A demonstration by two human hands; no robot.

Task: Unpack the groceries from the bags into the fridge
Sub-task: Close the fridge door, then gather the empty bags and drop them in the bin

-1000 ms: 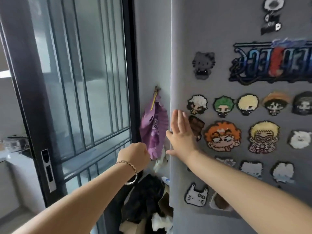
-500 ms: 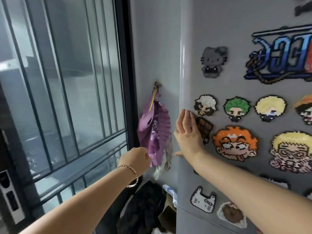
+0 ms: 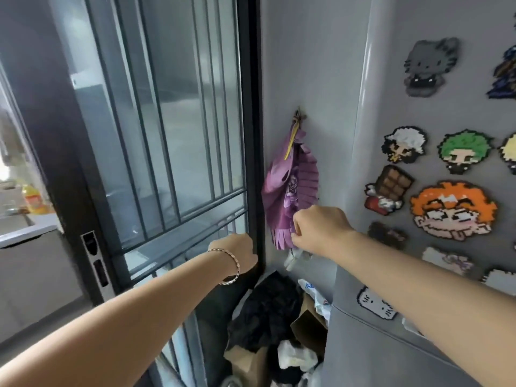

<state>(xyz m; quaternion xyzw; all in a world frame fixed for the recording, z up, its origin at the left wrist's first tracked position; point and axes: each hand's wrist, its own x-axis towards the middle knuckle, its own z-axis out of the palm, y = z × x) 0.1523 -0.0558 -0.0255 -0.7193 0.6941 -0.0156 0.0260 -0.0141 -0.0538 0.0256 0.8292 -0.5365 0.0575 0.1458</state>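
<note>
Fridge door (image 3: 460, 113) is closed; right hand (image 3: 321, 230) curls near its left edge, likely to pull it, grip unclear; left hand (image 3: 237, 254) clenched, idle.

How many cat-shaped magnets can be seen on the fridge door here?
2: a grey cat magnet high on the fridge door, a white cat magnet low down under the right forearm. The arm and frame edge may hide others.
</note>
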